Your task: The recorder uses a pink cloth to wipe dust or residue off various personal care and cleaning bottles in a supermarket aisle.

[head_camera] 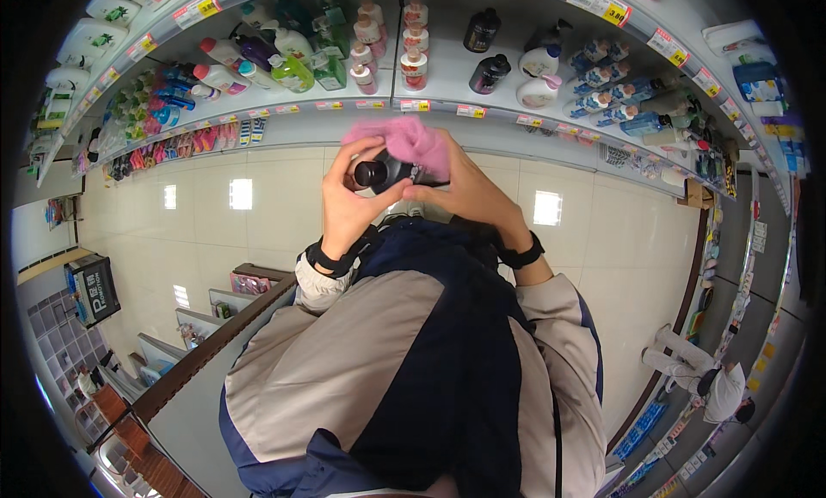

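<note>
Between my two hands a black bottle [401,170] lies tilted on its side, its round dark cap pointing left. My left hand [352,191] curls around the cap end, thumb underneath and fingers over the top. A pink cloth [413,142], partly blurred, is bunched over the bottle's upper side. My right hand [461,185] presses the cloth against the bottle's other end, its thumb meeting my left thumb below. Most of the bottle's body is hidden by the cloth and fingers. Both wrists wear black bands.
Ahead runs a white shelf [445,91] with price tags along its edge. On it stand pink-labelled bottles [414,69], black bottles [490,74] and a green pump bottle [292,73]. Slippers [206,138] hang below at left. Another person [703,375] is by the right-hand shelves.
</note>
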`<control>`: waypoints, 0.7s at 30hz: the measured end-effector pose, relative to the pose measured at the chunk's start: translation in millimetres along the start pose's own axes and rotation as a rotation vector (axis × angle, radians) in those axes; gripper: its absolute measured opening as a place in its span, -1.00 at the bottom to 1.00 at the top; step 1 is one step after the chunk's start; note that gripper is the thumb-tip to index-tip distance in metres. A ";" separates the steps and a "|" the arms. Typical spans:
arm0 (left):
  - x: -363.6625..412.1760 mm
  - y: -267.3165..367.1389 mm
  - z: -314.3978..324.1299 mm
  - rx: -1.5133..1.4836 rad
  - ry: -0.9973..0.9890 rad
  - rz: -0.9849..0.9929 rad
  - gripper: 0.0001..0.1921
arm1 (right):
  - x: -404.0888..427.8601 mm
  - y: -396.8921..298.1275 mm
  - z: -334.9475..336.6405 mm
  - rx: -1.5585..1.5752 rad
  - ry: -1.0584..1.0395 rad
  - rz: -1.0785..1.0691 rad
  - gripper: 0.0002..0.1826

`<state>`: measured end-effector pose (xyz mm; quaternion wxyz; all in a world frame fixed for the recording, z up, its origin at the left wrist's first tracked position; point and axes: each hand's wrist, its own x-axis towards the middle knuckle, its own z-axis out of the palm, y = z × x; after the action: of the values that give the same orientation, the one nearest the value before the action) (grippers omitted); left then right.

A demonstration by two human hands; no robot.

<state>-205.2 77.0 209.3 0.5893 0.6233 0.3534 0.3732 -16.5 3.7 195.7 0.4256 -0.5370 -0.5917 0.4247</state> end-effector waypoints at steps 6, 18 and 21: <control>-3.0 10.2 -11.0 0.127 -0.112 0.129 -0.47 | 1.3 -6.4 -20.6 0.324 -0.251 0.160 -0.21; -4.5 -4.4 -23.9 0.027 0.061 0.007 -0.52 | -14.1 -21.3 1.7 -0.140 -0.024 -0.276 -0.58; -2.7 2.2 -18.9 0.056 0.037 0.081 -0.53 | -11.4 -29.5 4.8 -0.214 0.015 -0.216 -0.69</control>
<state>-223.2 83.4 211.9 0.5495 0.6462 0.3491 0.3983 -28.4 -9.8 222.1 0.4137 -0.5157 -0.6846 0.3070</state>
